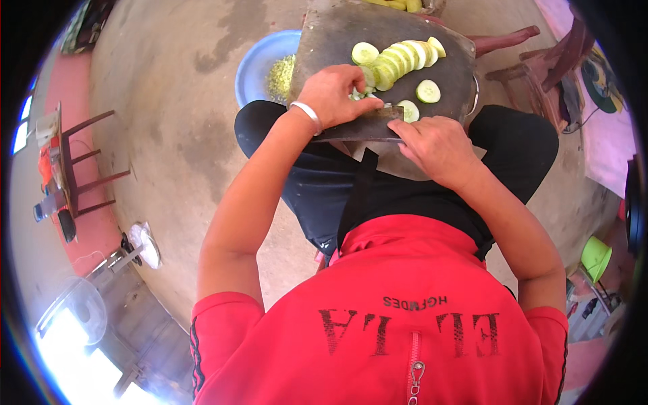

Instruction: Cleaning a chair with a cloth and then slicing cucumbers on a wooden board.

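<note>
A dark cutting board (pixel 337 34) rests on my lap. A row of overlapping cucumber slices (pixel 398 57) lies across its far side, with two loose slices (pixel 428 90) nearer me. My left hand (pixel 334 94), a white bangle on its wrist, presses down on a small green cucumber piece (pixel 358 94) by the knife. My right hand (pixel 439 145) grips the handle of a broad dark knife (pixel 361 125). Its blade lies flat on the board's near edge, just under my left fingers.
A blue basin (pixel 256 61) holding yellow-green peelings sits on the concrete floor left of the board. A wooden chair (pixel 88 162) and a fan (pixel 142 246) stand at the left. A wooden stool (pixel 540 61) is at the top right, a green bucket (pixel 596 256) at the right.
</note>
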`<state>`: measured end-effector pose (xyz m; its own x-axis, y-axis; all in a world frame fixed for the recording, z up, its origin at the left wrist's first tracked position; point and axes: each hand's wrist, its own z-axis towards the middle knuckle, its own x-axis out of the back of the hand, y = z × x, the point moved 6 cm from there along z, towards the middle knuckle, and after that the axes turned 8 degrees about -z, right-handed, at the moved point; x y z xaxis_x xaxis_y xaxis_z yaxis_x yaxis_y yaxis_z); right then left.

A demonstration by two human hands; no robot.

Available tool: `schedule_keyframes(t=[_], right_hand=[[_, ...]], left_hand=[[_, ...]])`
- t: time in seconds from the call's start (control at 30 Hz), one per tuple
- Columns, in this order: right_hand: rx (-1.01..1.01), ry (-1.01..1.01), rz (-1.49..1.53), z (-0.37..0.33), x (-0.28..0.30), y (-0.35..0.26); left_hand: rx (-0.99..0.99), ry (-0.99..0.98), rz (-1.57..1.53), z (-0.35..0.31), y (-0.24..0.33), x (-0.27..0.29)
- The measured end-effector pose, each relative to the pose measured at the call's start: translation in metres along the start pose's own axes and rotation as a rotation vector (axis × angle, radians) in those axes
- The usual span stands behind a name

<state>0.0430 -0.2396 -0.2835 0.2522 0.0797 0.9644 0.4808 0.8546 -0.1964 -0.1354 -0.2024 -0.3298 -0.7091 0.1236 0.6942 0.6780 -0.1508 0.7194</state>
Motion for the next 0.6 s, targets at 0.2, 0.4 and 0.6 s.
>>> schedule_keyframes(t=[0.2, 0.4, 0.6], right_hand=[[0.033, -0.02, 0.029, 0.002, 0.005, -0.005], [-0.183, -0.021, 0.215, -0.029, 0.015, 0.01], [-0.644, -0.102, 0.429, -0.038, 0.005, 0.023]], left_hand=[[-0.114, 0.033, 0.163, 0.002, -0.012, 0.002], [0.165, 0.244, -0.178, -0.024, -0.046, 0.025], [0.045, 0.328, -0.055, -0.051, -0.035, 0.001]])
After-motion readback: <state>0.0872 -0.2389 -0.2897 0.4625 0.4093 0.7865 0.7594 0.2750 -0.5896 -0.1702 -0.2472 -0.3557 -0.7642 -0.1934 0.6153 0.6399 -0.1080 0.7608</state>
